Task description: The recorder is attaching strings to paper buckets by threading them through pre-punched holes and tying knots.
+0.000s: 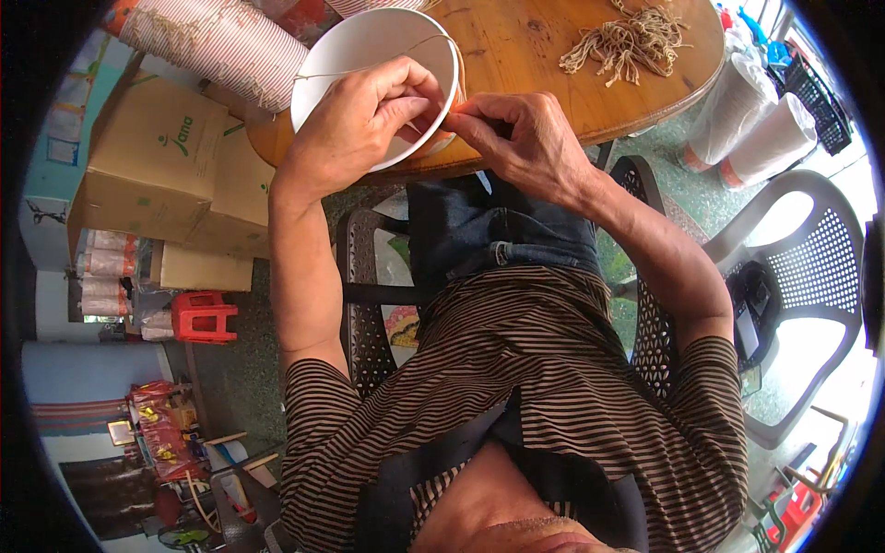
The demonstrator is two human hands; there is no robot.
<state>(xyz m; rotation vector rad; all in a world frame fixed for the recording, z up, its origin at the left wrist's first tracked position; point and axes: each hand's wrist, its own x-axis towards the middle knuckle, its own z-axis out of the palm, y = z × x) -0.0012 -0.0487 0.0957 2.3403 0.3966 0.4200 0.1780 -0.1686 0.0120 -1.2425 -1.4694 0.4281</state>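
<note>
A white paper bucket [380, 39] is tilted at the near left edge of the wooden table, its mouth facing me. A thin tan string [346, 74] crosses its mouth and passes over the far right rim. My left hand [373, 115] reaches into the mouth, fingers curled together against the inside of the right wall; its fingertips are partly hidden. Outside that same rim, my right hand [521, 134] pinches with thumb and forefinger where the string comes down. The two hands almost meet across the rim.
A pile of tan strings [636, 44] lies on the wooden table [516, 55]. Nested striped buckets [221, 51] are at the far left. Cardboard boxes [152, 157] and a red stool [205, 316] stand left, a grey chair [811, 240] and wrapped stacks [770, 138] right.
</note>
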